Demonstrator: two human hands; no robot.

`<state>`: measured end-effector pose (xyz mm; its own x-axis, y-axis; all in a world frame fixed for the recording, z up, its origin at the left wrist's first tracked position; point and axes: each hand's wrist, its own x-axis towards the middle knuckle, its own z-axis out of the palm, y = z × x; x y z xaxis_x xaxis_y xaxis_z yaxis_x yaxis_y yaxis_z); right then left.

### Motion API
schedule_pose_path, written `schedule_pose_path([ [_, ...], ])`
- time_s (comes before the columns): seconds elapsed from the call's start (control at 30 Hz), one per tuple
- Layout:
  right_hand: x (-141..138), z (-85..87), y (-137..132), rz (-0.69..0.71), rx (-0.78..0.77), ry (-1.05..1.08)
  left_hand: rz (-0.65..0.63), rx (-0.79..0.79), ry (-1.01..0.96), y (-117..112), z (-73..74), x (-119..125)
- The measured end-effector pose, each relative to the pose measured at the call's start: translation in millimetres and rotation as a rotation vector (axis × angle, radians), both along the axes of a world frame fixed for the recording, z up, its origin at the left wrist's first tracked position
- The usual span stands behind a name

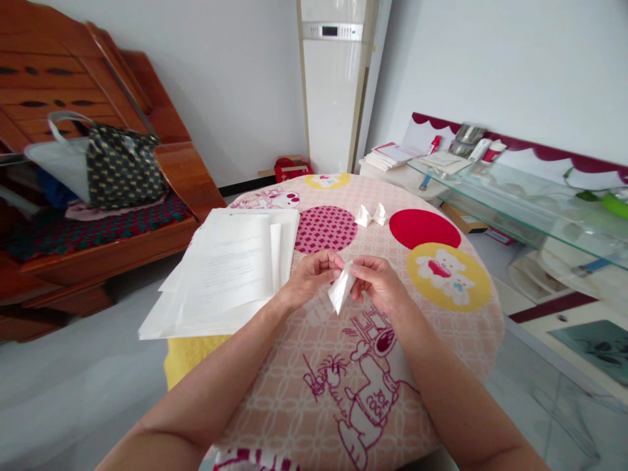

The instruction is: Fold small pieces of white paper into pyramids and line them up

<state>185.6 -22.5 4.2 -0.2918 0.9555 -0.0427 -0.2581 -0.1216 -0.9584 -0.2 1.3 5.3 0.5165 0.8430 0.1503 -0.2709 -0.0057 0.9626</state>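
Observation:
Between my two hands, above the middle of the cloth-covered table, is a small folded piece of white paper (340,292) with a pointed lower end. My left hand (314,278) pinches its upper left edge between thumb and fingers. From the other side, my right hand (380,281) grips the paper's upper right edge, its fingers curled. Farther back on the cloth stand two small folded white paper shapes, a left one (362,216) and a right one (379,214), side by side. A stack of white paper sheets (230,268), the top one printed, lies left of my hands.
The round table has a patterned pink cloth (304,366). To its right stands a glass-topped shelf unit (534,203) bearing papers and containers. A wooden bench (112,242) with a dotted bag (125,167) is at the left. A tall air conditioner (331,98) stands behind.

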Motion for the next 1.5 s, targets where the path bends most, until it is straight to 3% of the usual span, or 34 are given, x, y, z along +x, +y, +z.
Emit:
schedule_pose_path([
  [0.27,-3,-0.7,1,-0.066,0.014,-0.026,0.047,0.016,-0.010,-4,-0.6,4],
  [0.97,-12,-4.0,-1,-0.217,0.072,-0.148,0.191,0.065,0.180,-7,-3.2,3],
  [1.27,-15,-6.6,0,-0.267,0.046,-0.195,0.227,0.169,0.286,-8,-1.6,3],
  [1.5,-16,-10.1,2,-0.278,0.041,-0.151,0.158,0.065,0.098,-6,-2.0,4],
])
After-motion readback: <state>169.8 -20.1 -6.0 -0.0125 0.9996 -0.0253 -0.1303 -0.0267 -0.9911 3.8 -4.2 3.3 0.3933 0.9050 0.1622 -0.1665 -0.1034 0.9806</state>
